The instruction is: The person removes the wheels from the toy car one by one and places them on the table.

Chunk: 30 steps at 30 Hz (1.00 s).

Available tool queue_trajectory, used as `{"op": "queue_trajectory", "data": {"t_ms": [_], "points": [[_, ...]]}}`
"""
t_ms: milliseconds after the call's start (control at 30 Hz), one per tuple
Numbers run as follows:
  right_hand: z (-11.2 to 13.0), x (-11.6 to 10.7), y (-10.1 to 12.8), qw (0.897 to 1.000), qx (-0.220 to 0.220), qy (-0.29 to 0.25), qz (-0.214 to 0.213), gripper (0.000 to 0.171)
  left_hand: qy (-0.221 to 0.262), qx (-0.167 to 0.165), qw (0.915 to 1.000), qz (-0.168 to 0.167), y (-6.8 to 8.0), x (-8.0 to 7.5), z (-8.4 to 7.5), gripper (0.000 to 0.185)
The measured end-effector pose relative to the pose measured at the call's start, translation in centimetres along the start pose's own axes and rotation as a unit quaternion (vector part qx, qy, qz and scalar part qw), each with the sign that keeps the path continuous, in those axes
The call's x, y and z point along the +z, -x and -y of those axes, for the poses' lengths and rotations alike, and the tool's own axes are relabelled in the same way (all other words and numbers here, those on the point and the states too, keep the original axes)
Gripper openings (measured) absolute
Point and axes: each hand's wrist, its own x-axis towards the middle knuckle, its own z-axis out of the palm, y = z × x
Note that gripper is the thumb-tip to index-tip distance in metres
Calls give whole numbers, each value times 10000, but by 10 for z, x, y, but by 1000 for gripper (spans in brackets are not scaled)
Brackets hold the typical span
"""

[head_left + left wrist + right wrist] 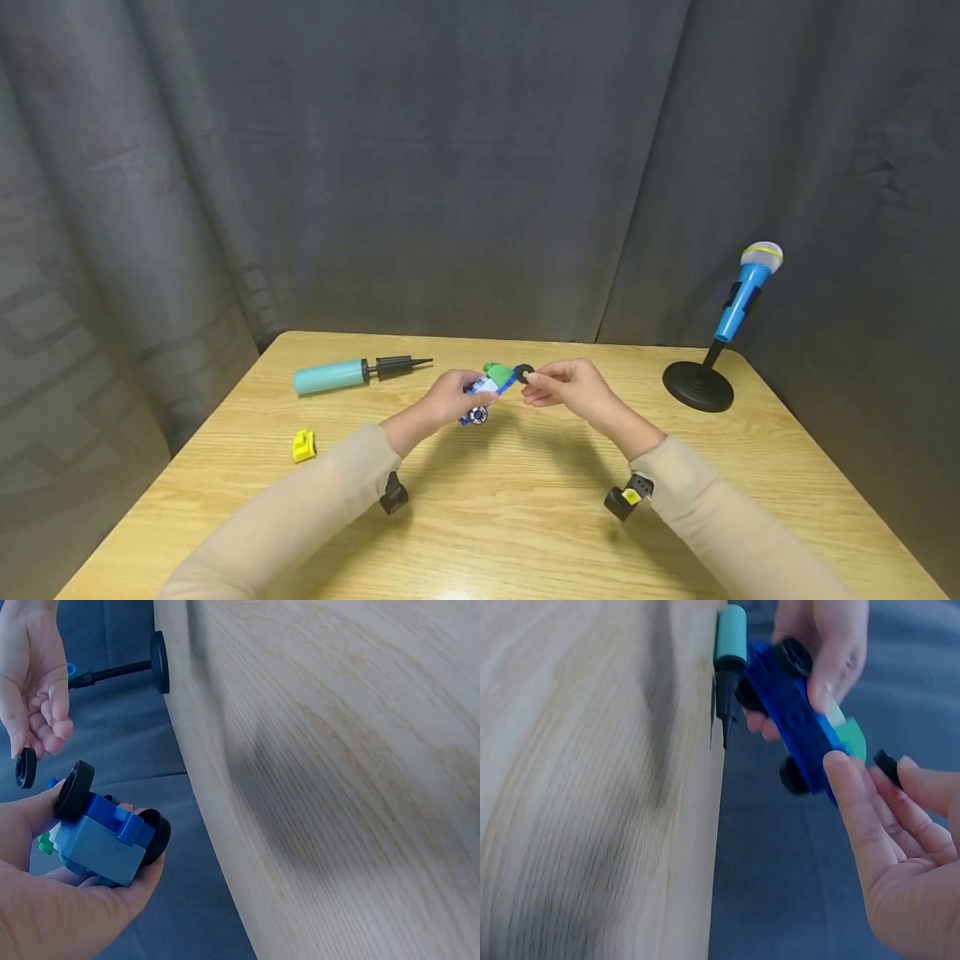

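A blue toy car [507,384] with a pale blue and green top is held up over the table in my left hand [447,397]. The thumb and fingers grip its sides near one end, as the left wrist view shows on the light blue block [105,851]. In the right wrist view the blue underside [799,716] shows, with three black wheels on it. My right hand [577,388] pinches a loose black wheel [26,768] between thumb and fingertips, beside the car's far end. One right finger overlaps the car's end in the right wrist view.
A teal hand pump [330,377] with a black nozzle lies at the back left of the wooden table [510,517]. Nearer on the left is a small yellow toy piece [303,446]. A blue toy microphone [741,302] stands on a round black base [697,387] at the back right.
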Motion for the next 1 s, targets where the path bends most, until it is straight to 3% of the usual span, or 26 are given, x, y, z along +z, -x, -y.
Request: {"op": "queue_trajectory", "data": {"t_ms": [233,467,633,1000], "points": [[-10,-16,-3,9979,455,-335,-317,30,-8,-160,9999,0,3,0,1,46],[-27,-33,-13,9902,799,-1029,-505,27,27,-207,9998,25,6,0,3,47],[-38,-45,-20,9858,1118,-1180,-428,35,-71,-222,9997,40,8,-1,4,49],[-61,-73,-19,9682,1551,-1753,-883,48,-121,-266,9996,-8,10,-2,1,49]]}}
